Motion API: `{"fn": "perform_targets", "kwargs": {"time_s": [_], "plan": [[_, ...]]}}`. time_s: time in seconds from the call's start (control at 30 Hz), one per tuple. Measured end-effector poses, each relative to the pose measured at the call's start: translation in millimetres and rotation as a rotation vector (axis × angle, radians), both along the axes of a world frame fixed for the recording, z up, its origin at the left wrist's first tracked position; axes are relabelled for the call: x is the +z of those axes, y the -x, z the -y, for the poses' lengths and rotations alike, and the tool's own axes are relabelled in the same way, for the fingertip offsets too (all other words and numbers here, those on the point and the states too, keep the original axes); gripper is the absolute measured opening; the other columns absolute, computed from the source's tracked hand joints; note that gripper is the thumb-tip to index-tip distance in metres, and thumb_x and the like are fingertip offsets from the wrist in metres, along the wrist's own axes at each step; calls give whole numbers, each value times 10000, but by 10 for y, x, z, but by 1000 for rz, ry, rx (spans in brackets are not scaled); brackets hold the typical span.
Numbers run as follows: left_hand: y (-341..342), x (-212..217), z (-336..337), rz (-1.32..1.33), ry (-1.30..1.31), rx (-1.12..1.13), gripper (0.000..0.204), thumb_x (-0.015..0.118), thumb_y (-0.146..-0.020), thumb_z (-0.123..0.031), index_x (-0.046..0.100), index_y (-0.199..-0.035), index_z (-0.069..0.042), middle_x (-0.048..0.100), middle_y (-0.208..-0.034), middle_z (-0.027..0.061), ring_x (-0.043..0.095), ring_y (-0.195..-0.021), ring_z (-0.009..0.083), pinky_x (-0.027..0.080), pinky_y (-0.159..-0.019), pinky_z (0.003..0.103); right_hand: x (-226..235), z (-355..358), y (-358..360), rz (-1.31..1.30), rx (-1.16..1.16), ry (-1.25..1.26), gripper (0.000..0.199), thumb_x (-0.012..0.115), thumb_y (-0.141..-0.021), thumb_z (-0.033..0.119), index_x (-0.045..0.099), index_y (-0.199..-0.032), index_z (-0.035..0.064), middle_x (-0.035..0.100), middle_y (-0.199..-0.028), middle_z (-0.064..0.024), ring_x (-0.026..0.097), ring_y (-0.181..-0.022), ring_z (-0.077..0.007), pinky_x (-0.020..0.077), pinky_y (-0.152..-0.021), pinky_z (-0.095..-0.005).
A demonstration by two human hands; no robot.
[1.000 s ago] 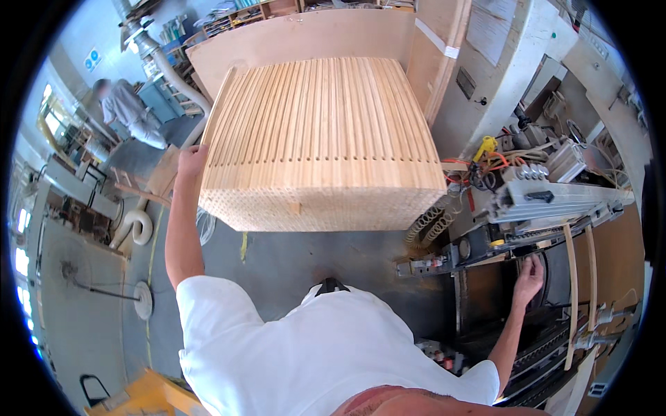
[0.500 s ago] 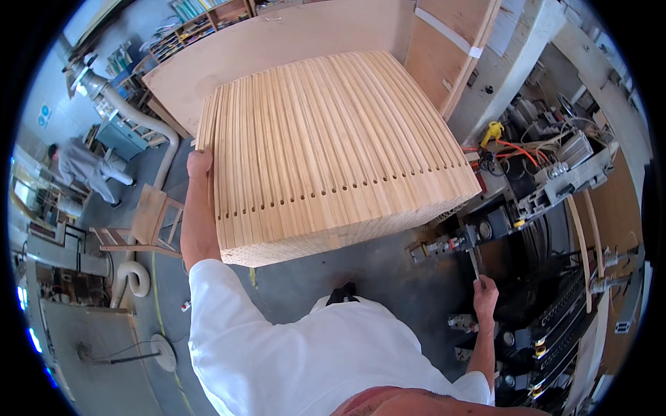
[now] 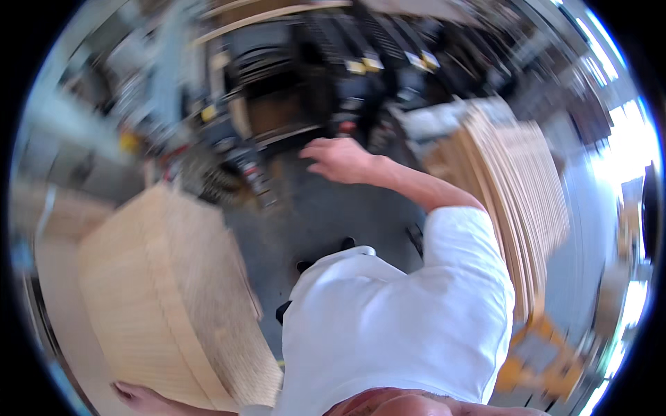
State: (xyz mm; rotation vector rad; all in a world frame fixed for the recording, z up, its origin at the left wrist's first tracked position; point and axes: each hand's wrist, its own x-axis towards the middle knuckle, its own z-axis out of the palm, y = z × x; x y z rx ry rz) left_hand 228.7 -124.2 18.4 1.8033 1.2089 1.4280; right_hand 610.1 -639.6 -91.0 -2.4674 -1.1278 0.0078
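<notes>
My right hand (image 3: 343,161) reaches out over the floor in front of a machine, its fingers stretched and apart, with nothing visible in them. At the lower left, my left hand (image 3: 135,396) lies by the edge of a big stack of pale wooden strips (image 3: 128,277). Motion blur smears its fingers, so whether it grips or only touches the stack is unclear. The stack's end face (image 3: 215,277) turns toward my body.
The dark machine (image 3: 277,76) with black ribbed rails (image 3: 350,41) spans the far side. To my right stands another stack of wooden strips (image 3: 520,187), with a yellow metal frame (image 3: 541,360) beneath its near end. Grey floor (image 3: 319,215) lies between.
My view has swung right toward the machine, so the first stack now sits at the left. My right hand has come forward and opened; the thin strip at it earlier no longer shows there.
</notes>
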Motion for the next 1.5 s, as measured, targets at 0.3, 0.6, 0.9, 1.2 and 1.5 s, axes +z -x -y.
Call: {"fn": "perform_targets", "kwargs": {"time_s": [0.3, 0.6, 0.9, 1.2, 1.5], "plan": [[-2739, -1180, 2990, -357, -2, -1377, 292, 574, -997, -163, 620, -1206, 36, 664, -1149, 118, 626, -1037, 189, 494, -896, 310, 450, 2117, 1723, 101, -685, 85, 414, 714, -832, 179, 604, -1215, 70, 607, -1209, -131, 592, -1116, -321, 479, -945, -443], [-3357, -1932, 4654, -583, 191, -1920, 272, 632, -943, -94, 641, -1194, 11, 666, -1112, 123, 664, -963, 184, 535, -837, 289, 94, 3276, 3290, 169, -1519, 350, 328, 683, -843, 102, 633, -1167, 97, 641, -1134, -111, 594, -1066, -328, 482, -897, -449], [-5271, -2186, 4689, -494, -164, -1864, 270, 685, -868, -155, 671, -1103, -24, 683, -986, 162, 678, -886, 282, 533, -813, 358, 296, 3135, 3179, 171, -1524, 273, 339, 619, -874, -7, 613, -1202, 78, 607, -1089, -139, 578, -1035, -354, 485, -866, -450], [-8736, -1845, 4066, -763, -682, -1281, 566, 659, -899, -302, 497, -1391, -73, 405, -1470, 124, 334, -1389, 348, 339, -1117, 499, 1091, 2332, 1565, 159, -1529, 171, 391, 629, -821, -84, 630, -1185, 58, 591, -1058, -126, 591, -994, -323, 491, -832, -411], [-10088, -1636, 4096, -1195, -757, -1157, 752, 603, -956, -398, 217, -1569, -195, 258, -1589, 115, 200, -1474, 348, 182, -1174, 568, 1188, 1940, -391, 70, -1271, 127, 383, 648, -801, -37, 636, -1167, 73, 590, -1083, -133, 558, -1025, -348, 485, -852, -437]]}}
